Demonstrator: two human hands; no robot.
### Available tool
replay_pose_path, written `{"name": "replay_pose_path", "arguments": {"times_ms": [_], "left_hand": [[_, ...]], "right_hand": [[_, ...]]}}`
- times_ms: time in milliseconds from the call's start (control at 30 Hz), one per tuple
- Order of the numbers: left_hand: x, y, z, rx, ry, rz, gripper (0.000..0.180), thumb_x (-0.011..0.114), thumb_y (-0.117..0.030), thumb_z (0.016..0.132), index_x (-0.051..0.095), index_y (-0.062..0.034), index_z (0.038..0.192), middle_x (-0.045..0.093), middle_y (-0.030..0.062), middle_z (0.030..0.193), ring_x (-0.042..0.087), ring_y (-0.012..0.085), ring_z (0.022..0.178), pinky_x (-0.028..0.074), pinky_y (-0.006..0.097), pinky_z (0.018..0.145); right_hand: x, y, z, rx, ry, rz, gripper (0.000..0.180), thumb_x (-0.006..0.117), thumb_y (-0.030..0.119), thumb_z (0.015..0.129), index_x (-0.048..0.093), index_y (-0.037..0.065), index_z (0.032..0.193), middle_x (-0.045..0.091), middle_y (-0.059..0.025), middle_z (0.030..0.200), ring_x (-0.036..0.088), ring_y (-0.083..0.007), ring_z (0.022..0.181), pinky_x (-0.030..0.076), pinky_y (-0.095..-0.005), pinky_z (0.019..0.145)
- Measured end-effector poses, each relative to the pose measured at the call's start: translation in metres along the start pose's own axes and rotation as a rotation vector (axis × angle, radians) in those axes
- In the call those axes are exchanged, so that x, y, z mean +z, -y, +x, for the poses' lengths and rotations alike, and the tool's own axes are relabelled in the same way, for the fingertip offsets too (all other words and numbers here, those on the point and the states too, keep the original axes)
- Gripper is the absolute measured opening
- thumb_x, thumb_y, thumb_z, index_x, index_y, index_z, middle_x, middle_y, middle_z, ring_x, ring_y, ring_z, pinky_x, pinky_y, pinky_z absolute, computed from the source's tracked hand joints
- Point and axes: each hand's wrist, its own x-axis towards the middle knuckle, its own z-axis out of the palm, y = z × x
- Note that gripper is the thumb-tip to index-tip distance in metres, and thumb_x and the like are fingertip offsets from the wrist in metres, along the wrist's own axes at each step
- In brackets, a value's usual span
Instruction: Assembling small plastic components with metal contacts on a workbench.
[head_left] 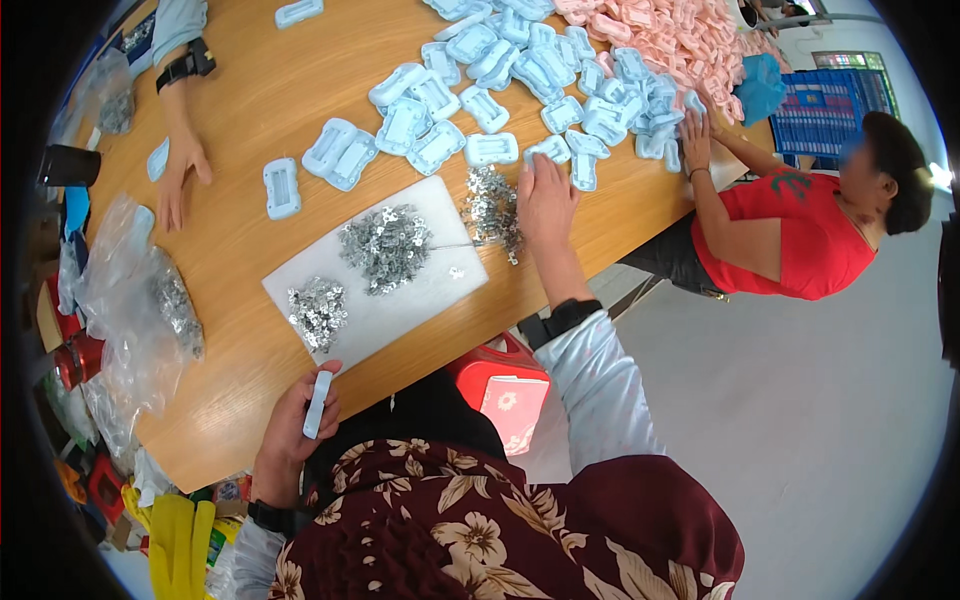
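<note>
At the table's near edge, my left hand (292, 420) is closed around a light blue plastic shell (317, 404), held on edge. My right hand (548, 205) stretches forward over the table, its fingertips touching the near edge of another light blue shell (549, 148). Beside that hand lies a pile of small silvery metal clips (492, 212). Between my hands a white board (372, 337) carries two more heaps, a larger clip heap (385, 248) and a smaller clip heap (318, 314).
Many blue shells (408, 124) spread across the wooden table (235, 358), with pink shells (665, 40) heaped beyond. A co-worker in red (790, 235) reaches in from the right; another person's hand (183, 170) rests at the left. A clear plastic bag (135, 300) lies along the left edge.
</note>
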Motion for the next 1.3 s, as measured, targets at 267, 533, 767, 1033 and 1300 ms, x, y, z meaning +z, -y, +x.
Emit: {"name": "replay_pose_path", "arguments": {"times_ms": [267, 533, 767, 1033, 1300], "left_hand": [[-0.001, -0.001, 0.004, 0.026, 0.054, -0.041, 0.044, 0.05, -0.019, 0.09, 0.048, -0.002, 0.13, 0.05, 0.0032, 0.078, 0.041, 0.0113, 0.052, 0.033, 0.024, 0.04], [0.005, -0.002, 0.011, -0.008, 0.004, -0.003, 0.045, 0.046, -0.015, 0.087, 0.049, -0.0056, 0.131, 0.049, 0.0035, 0.074, 0.044, 0.0128, 0.05, 0.033, 0.025, 0.041], [0.001, 0.002, 0.014, -0.015, -0.015, 0.004, 0.045, 0.046, -0.014, 0.086, 0.049, -0.0057, 0.13, 0.049, 0.0029, 0.073, 0.043, 0.0131, 0.049, 0.031, 0.026, 0.041], [0.003, 0.006, 0.017, -0.02, -0.009, 0.011, 0.046, 0.047, -0.017, 0.088, 0.046, -0.006, 0.132, 0.048, 0.0014, 0.072, 0.043, 0.0122, 0.051, 0.032, 0.025, 0.042], [0.002, 0.007, 0.021, -0.009, -0.018, -0.012, 0.044, 0.046, -0.019, 0.09, 0.046, -0.0058, 0.132, 0.047, 0.0012, 0.072, 0.042, 0.0118, 0.052, 0.032, 0.025, 0.043]], "right_hand": [[-0.028, -0.031, 0.003, 0.41, 0.195, 0.193, 0.036, 0.043, 0.027, 0.102, 0.061, -0.002, 0.114, 0.064, -0.0186, 0.117, 0.058, -0.0343, 0.114, 0.043, -0.0385, 0.1], [0.015, -0.027, -0.058, -0.038, -0.001, 0.463, 0.042, 0.042, 0.023, 0.101, 0.047, 0.001, 0.136, 0.044, -0.0227, 0.143, 0.039, -0.0398, 0.135, 0.029, -0.0426, 0.113], [0.011, -0.067, -0.025, 0.086, -0.083, 0.445, 0.046, 0.045, 0.03, 0.1, 0.05, -0.004, 0.131, 0.058, -0.0241, 0.127, 0.055, -0.0375, 0.117, 0.042, -0.0398, 0.1], [-0.021, -0.07, 0.038, 0.226, -0.13, 0.525, 0.04, 0.045, 0.024, 0.102, 0.059, -0.007, 0.121, 0.067, -0.0182, 0.115, 0.061, -0.0245, 0.109, 0.044, -0.0344, 0.096], [-0.016, -0.006, -0.067, 0.197, -0.042, 0.759, 0.029, 0.048, 0.011, 0.1, 0.06, -0.004, 0.122, 0.067, -0.0117, 0.111, 0.06, -0.0188, 0.102, 0.047, -0.0328, 0.09]]}}
